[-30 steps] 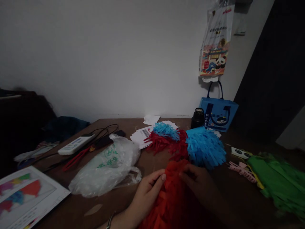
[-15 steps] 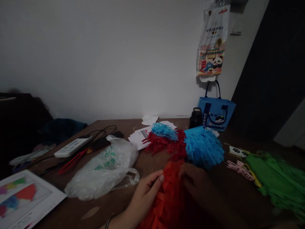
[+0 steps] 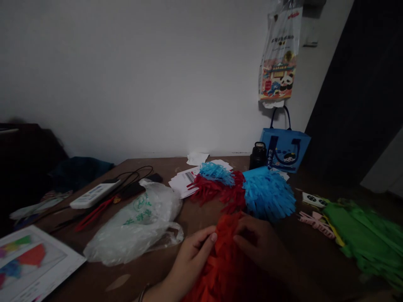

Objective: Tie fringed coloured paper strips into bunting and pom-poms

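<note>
A piece of orange-red fringed paper (image 3: pixel 217 260) hangs between my two hands at the bottom middle. My left hand (image 3: pixel 197 249) pinches its left edge, thumb on top. On the other side, my right hand (image 3: pixel 260 237) has its fingers curled at the upper right edge of the same paper; the fingertips are partly hidden in shadow. Just beyond lie dark red fringed paper (image 3: pixel 234 195), a light blue fringed bunch (image 3: pixel 217 173) and a larger blue fringed paper (image 3: pixel 269 195).
A white plastic bag (image 3: pixel 135 226) lies left of my hands, near a power strip (image 3: pixel 94 193) and a printed sheet (image 3: pixel 34 264). Green fringed paper (image 3: pixel 362 235) and a pink hair clip (image 3: pixel 316 224) are at right. A black bottle (image 3: pixel 258 156) and blue tote bag (image 3: pixel 285 151) stand behind.
My right hand has shifted slightly left over the edge of the orange-red paper, its thumb more visible. The left hand keeps its pinch almost unmoved.
</note>
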`<state>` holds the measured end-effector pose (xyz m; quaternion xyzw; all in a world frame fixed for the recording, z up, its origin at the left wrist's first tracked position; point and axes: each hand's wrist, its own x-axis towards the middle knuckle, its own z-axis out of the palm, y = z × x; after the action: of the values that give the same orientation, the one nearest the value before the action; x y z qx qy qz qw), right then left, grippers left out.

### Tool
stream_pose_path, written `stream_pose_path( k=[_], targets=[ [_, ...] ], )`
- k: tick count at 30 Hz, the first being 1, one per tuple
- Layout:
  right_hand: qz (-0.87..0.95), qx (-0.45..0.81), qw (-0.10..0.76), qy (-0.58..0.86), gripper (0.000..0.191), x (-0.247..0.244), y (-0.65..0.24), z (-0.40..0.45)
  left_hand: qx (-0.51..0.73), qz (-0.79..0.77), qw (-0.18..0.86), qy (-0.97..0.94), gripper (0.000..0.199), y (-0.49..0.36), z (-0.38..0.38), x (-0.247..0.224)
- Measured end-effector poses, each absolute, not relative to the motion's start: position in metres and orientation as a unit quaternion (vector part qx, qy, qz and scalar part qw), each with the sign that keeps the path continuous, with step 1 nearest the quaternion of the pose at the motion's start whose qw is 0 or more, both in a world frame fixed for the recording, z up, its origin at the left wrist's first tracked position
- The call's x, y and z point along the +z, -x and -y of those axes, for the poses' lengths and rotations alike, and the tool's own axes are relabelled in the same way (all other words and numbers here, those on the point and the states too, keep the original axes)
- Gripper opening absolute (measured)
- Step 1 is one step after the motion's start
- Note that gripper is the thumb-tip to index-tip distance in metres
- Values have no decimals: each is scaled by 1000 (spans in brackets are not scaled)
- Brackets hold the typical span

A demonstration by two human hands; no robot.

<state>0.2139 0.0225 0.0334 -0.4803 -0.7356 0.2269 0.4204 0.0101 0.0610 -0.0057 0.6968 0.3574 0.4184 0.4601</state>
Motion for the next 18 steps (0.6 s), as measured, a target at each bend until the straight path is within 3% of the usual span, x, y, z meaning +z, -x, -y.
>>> stream_pose_path(
  k=[8, 18],
  targets=[
    [734, 235, 427, 473, 15, 32, -212, -26, 419, -353, 457, -701, 37, -10, -61, -9],
    [678, 347, 442, 474, 17, 28, -220, -24, 420, -354, 478, -685, 34, -9, -63, -9]
  ],
)
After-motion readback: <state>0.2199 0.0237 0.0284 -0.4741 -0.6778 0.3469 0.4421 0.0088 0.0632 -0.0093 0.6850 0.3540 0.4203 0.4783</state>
